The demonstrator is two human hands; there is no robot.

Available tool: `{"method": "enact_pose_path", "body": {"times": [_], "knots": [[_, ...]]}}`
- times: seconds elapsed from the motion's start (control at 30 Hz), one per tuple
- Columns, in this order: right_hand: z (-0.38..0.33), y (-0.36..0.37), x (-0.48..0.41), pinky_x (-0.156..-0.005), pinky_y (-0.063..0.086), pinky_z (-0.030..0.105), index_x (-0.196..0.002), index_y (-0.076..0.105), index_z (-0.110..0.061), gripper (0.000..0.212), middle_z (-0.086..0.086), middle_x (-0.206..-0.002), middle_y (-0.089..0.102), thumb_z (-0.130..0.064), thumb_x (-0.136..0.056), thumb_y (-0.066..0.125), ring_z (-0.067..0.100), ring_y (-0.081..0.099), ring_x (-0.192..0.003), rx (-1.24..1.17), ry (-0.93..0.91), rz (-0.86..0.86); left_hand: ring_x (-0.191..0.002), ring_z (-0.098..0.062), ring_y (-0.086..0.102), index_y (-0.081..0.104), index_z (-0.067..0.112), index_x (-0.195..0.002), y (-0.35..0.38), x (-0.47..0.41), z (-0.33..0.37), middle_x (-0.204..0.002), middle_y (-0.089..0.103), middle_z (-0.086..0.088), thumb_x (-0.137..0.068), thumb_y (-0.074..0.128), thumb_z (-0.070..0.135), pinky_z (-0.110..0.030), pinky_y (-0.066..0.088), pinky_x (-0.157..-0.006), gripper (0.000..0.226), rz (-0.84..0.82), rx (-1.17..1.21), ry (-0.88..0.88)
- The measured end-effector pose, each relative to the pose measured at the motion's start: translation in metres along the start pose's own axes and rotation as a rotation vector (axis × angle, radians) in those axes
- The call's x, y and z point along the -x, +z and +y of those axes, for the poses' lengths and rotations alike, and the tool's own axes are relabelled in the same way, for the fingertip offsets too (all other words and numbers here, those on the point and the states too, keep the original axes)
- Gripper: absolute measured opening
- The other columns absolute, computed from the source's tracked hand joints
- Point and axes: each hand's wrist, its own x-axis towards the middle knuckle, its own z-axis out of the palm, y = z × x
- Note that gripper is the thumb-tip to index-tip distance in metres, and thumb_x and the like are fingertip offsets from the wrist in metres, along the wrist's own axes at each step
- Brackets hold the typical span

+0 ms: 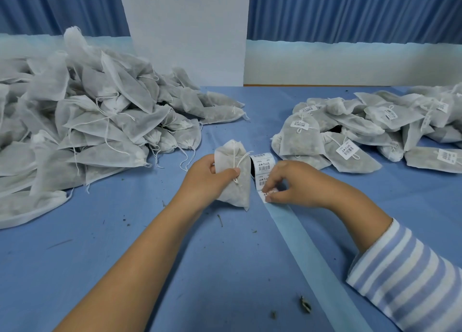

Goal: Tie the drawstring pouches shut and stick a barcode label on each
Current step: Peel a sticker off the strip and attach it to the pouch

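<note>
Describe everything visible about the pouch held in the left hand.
The pouch is white, semi-sheer, non-woven-looking fabric with greyish filling showing through. A white drawstring runs down its front to a knot by the thumb. No label shows on it. The left hand grips it upright beside the label roll.

On the table [125, 256], a heap of unlabelled pouches [87, 121] lay at left and the labelled pouches [375, 129] at right. Between them stood the label roll [263, 163], with one pouch [236, 189] just left of it, a label [268, 195] just before it, and the backing strip [312, 256] running toward the near edge.
</note>
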Motion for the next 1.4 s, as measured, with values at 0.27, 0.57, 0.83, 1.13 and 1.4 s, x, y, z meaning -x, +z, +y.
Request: {"method": "enact_pose_path", "body": {"times": [0.27,0.57,0.83,1.13,1.4], "knots": [[-0.004,-0.003,0.003,-0.084,0.047,0.024,-0.111,0.069,-0.025,0.033,-0.015,-0.093,0.057,-0.029,-0.080,0.078,0.009,0.058,-0.090,0.028,0.020,-0.045,-0.075,0.000,0.064,0.068,0.020,-0.105,0.002,-0.001,-0.002,-0.090,0.071,0.010,-0.087,0.072,0.023,-0.007,0.043,-0.054,0.019,-0.014,-0.050,0.016],[-0.006,-0.004,0.005,-0.083,0.048,0.029,-0.093,0.074,-0.026,0.018,-0.015,-0.092,0.058,-0.031,-0.077,0.081,0.008,0.057,-0.088,0.030,0.010,-0.027,-0.081,-0.004,0.066,0.068,0.020,-0.107,0.002,-0.002,-0.002,-0.094,0.072,0.008,-0.087,0.072,0.024,-0.012,0.045,-0.059,0.021,-0.028,-0.052,0.012],[-0.008,-0.006,0.007,-0.081,0.052,0.031,-0.087,0.069,-0.029,0.016,-0.012,-0.088,0.067,-0.028,-0.076,0.081,0.004,0.061,-0.084,-0.009,0.006,0.007,-0.088,-0.012,0.071,0.069,0.022,-0.103,0.000,0.000,0.000,-0.095,0.076,0.004,-0.086,0.074,0.022,-0.026,0.054,-0.076,0.018,-0.091,0.095,0.000],[-0.013,-0.004,0.006,-0.079,0.051,0.033,-0.084,0.061,-0.028,0.015,-0.013,-0.087,0.067,-0.030,-0.078,0.075,0.007,0.060,-0.084,0.090,-0.014,0.094,-0.085,-0.017,0.071,0.070,0.015,-0.100,-0.002,0.003,0.005,-0.093,0.076,-0.003,-0.084,0.073,0.017,-0.024,0.055,-0.069,0.016,-0.248,0.356,-0.011],[-0.014,-0.003,0.008,-0.080,0.052,0.039,-0.087,0.063,-0.021,0.019,-0.010,-0.088,0.069,-0.028,-0.075,0.077,0.011,0.063,-0.086,0.045,-0.022,0.110,-0.095,-0.023,0.067,0.067,0.004,-0.111,0.000,-0.003,-0.007,-0.106,0.068,-0.015,-0.092,0.059,0.013,-0.030,0.055,-0.078,0.023,-0.472,0.436,-0.233]]}}
